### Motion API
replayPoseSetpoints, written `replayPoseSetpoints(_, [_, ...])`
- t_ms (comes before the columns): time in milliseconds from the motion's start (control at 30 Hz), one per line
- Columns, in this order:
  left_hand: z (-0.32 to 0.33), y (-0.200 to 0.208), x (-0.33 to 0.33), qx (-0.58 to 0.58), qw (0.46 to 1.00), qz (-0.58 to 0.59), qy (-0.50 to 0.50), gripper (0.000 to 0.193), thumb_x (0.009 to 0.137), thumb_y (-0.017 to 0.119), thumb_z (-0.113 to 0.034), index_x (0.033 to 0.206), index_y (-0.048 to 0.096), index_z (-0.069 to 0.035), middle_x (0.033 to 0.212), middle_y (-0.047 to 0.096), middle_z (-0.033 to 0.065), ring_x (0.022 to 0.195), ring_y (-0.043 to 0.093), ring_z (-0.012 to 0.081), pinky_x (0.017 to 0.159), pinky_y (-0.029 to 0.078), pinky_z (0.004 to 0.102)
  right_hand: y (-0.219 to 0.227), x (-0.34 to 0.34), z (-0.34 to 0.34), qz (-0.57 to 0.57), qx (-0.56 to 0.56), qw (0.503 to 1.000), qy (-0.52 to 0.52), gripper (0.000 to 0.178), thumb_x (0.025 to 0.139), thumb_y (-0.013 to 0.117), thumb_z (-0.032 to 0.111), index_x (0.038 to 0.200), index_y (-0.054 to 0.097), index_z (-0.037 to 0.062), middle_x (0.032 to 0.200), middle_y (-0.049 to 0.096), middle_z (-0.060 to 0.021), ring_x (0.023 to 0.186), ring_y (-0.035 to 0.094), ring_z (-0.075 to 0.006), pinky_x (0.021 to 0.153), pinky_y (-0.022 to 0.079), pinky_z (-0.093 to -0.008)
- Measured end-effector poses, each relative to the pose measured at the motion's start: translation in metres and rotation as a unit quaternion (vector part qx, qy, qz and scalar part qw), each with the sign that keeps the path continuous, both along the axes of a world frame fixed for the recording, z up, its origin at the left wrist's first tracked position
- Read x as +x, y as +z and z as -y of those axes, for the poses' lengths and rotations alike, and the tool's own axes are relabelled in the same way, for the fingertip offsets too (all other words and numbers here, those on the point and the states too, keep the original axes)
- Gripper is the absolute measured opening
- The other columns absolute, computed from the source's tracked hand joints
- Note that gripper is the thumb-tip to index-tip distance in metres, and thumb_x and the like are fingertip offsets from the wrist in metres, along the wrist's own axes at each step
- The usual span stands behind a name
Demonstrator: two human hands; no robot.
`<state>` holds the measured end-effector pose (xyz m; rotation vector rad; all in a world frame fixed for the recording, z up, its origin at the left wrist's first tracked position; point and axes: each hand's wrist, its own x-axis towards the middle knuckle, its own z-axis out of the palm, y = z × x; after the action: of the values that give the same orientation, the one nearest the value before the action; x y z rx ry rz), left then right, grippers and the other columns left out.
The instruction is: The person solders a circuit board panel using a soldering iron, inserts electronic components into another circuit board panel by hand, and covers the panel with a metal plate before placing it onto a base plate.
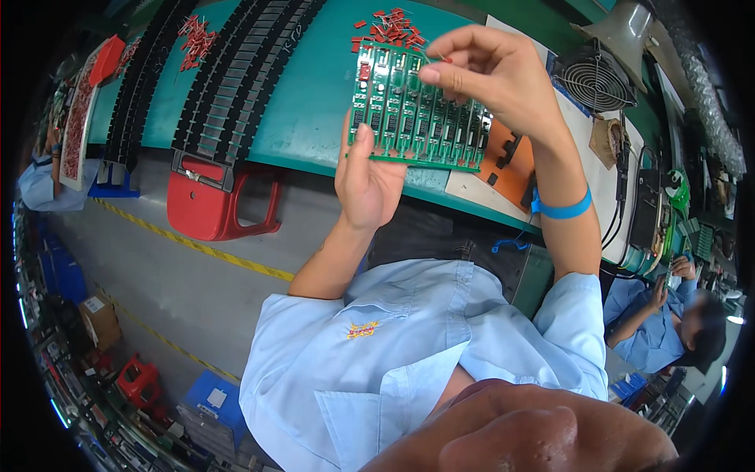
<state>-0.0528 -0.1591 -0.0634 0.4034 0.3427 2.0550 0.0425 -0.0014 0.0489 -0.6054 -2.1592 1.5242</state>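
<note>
We held the green circuit board [418, 118] over the near edge of the table [303, 110], our left hand [366, 185] gripping it at the lower left corner, thumb across the front and the other fingers mostly hidden. Our right hand [499, 79] was closed in a pinch at the board's upper edge, with a small red part [447, 60] between thumb and forefinger. We could not tell whether its legs touched the board, because the fingers covered that spot.

In our judgement, the left grip needed to be firm but light, near the rim, so that the thumb did not press on the little pieces. The pinch was best placed on the red part's body, leaving its thin legs straight, and any push was best made square to the board, since bent legs seemed the likeliest fault. The pile of red parts [393, 30] lay just beyond the board, and the blue wrist strap [570, 206] circled our right wrist, apart from the board.
</note>
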Motion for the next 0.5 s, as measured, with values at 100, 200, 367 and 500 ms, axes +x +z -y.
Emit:
replayPoseSetpoints(100, [-0.002,-0.002,0.000,0.006,1.000,-0.023,0.000,0.047,0.108,0.032,-0.017,0.154,0.028,-0.009,0.147,0.051,0.0126,0.129,0.055,0.0243,0.107,0.046,0.0439,-0.009,0.000,0.002,-0.015,0.010,1.000,-0.005,0.014,0.087,0.078,0.009,0.096,0.075,-0.0009,0.085,0.071,-0.0058,0.068,0.059,-0.0078,0.061,0.049,-0.0185])
replayPoseSetpoints(200, [-0.001,-0.002,0.000,0.018,0.998,-0.051,-0.010,0.048,0.108,0.032,-0.017,0.155,0.025,-0.008,0.149,0.047,0.0143,0.132,0.052,0.0253,0.110,0.044,0.0443,-0.018,0.000,0.004,-0.091,0.063,0.994,-0.016,0.017,0.086,0.078,0.006,0.102,0.075,-0.0002,0.081,0.071,-0.0065,0.068,0.060,-0.0080,0.061,0.050,-0.0183])
replayPoseSetpoints(367, [0.000,-0.006,0.000,0.021,0.998,-0.050,-0.017,0.049,0.108,0.032,-0.017,0.155,0.023,-0.007,0.150,0.045,0.0159,0.133,0.051,0.0256,0.111,0.043,0.0443,-0.016,-0.003,0.019,-0.066,-0.006,0.998,0.003,0.023,0.088,0.075,0.004,0.110,0.073,-0.0016,0.083,0.072,-0.0085,0.071,0.064,-0.0092,0.063,0.052,-0.0180])
replayPoseSetpoints(500, [0.000,-0.004,0.001,0.010,0.998,-0.053,-0.016,0.049,0.108,0.032,-0.017,0.155,0.022,-0.007,0.151,0.043,0.0169,0.133,0.051,0.0259,0.111,0.043,0.0445,-0.018,-0.002,0.020,-0.051,-0.023,0.998,0.006,0.022,0.089,0.074,0.003,0.111,0.072,-0.0023,0.088,0.073,-0.0100,0.074,0.065,-0.0097,0.065,0.053,-0.0180])
